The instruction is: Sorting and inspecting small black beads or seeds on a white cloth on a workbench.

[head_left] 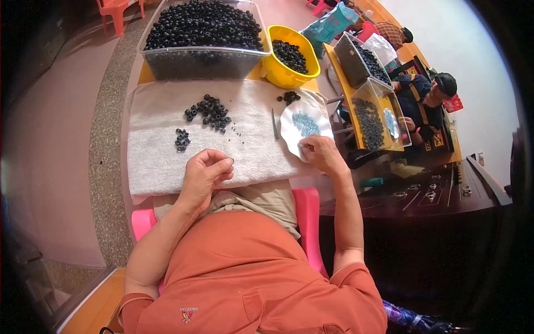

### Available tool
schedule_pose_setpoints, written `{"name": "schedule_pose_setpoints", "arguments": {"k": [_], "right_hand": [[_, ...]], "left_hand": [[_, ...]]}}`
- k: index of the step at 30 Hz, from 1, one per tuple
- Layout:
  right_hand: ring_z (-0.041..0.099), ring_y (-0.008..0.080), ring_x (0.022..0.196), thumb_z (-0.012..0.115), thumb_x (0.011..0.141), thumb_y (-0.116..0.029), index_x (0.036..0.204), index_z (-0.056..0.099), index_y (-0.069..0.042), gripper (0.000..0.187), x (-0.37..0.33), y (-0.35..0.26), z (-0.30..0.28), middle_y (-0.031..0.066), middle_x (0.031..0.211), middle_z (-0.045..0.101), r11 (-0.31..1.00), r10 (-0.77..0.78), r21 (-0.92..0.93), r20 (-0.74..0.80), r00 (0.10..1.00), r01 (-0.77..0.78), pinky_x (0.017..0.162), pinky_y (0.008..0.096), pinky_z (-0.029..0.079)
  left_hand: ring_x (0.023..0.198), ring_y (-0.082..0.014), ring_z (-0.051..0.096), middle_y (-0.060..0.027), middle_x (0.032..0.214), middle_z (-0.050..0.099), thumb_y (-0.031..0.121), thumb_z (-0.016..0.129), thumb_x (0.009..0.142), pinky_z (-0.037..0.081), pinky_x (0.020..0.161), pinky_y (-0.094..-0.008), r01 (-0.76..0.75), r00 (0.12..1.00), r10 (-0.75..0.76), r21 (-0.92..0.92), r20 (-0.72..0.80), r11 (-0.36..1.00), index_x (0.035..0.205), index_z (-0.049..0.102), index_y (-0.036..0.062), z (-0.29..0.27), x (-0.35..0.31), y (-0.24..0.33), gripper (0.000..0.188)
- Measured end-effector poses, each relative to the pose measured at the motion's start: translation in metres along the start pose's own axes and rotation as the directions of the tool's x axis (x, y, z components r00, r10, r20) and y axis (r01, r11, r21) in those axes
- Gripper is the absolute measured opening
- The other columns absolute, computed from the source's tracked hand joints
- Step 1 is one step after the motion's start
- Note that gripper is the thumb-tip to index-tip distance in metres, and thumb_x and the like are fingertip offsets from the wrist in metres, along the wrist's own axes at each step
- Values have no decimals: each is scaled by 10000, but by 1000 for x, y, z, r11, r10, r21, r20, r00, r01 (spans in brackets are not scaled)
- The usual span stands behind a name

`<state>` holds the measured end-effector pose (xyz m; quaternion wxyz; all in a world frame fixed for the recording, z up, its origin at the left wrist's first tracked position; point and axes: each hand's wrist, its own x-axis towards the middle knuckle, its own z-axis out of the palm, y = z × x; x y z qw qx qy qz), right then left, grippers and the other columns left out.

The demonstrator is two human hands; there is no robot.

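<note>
My left hand (208,171) is closed in a pinch above the near part of a white towel (161,164), with a small dark piece showing at its fingertips. My right hand (322,153) has its fingers drawn together at the near right rim of a white scalloped dish (289,125). Whatever those fingers hold is hidden. Small light blue pieces (306,124) lie in the dish. On the towel, a loose pile of black ring-shaped parts (210,113) sits beyond my left hand, with a smaller cluster (182,140) nearer. Dark tweezers (275,124) lie left of the dish.
A clear tub (206,64) full of black parts and a yellow basket (289,78) stand beyond the towel. A few black parts (290,97) lie behind the dish. To the right, a co-worker (425,97) sits by clear bins (370,119) of similar parts.
</note>
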<state>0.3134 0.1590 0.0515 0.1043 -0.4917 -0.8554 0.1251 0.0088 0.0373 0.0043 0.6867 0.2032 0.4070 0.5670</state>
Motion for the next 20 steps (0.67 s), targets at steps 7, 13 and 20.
{"name": "schedule_pose_setpoints", "arguments": {"k": [7,13,20], "right_hand": [[678,354,779,626,759,-145,903,721,-50,197,10,-5,-6,191,805,681,994,105,-52,111,988,-100,720,411,534],[672,357,825,609,769,-135,906,707,-20,204,9,-6,-3,205,860,679,995,101,-32,105,989,-98,759,410,528],[658,338,865,667,774,-171,897,694,-7,207,2,13,8,205,905,666,999,43,28,-30,999,-42,792,387,501]], "left_hand": [[742,-103,625,-29,825,637,84,696,876,554,698,-251,5,1000,-5,2,2,1000,907,601,64,-1,0,-1,102],[745,-103,622,-30,827,633,82,694,876,551,703,-248,3,1000,-3,-15,6,1000,904,600,60,-2,0,-1,101],[746,-108,622,-33,832,632,82,695,875,551,710,-249,4,1000,-4,-12,11,1000,915,599,57,-1,0,0,108]]}}
